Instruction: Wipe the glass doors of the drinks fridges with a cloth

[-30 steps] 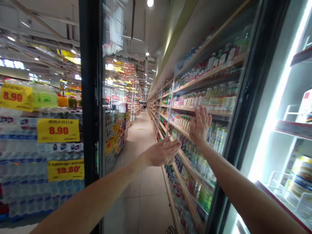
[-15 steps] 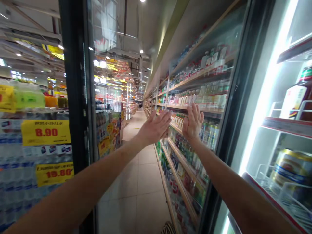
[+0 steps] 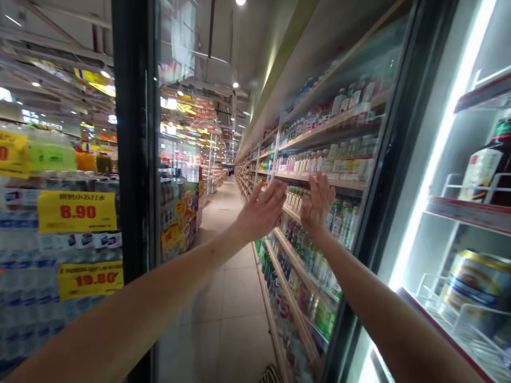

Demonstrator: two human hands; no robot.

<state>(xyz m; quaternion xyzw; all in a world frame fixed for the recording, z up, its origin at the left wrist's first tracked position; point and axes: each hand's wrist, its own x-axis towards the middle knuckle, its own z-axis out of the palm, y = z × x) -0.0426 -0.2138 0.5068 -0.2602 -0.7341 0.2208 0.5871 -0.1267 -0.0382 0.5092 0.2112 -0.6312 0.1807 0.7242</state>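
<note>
A tall glass cooler door with a black frame (image 3: 136,159) stands swung open in front of me. My left hand (image 3: 261,210) is raised before the pane, fingers stretched out and holding nothing. Just to its right, my right hand (image 3: 317,207) is also up, palm toward the glass, fingers extended and nothing in it. Both hands are at or very near the pane; whether they press on it I cannot tell.
At right, the lit cooler holds a gold can (image 3: 473,282) and a dark bottle (image 3: 481,167) on wire-railed shelves. Stacked bottle packs (image 3: 24,314) with yellow price signs (image 3: 77,211) stand at left. Through the glass show a tiled aisle floor (image 3: 199,330) and drink shelves (image 3: 327,183).
The door frame's left side and the price signs sit slightly farther right in view. My left hand has shifted a little right; my right hand has hardly moved. Both remain extended.
</note>
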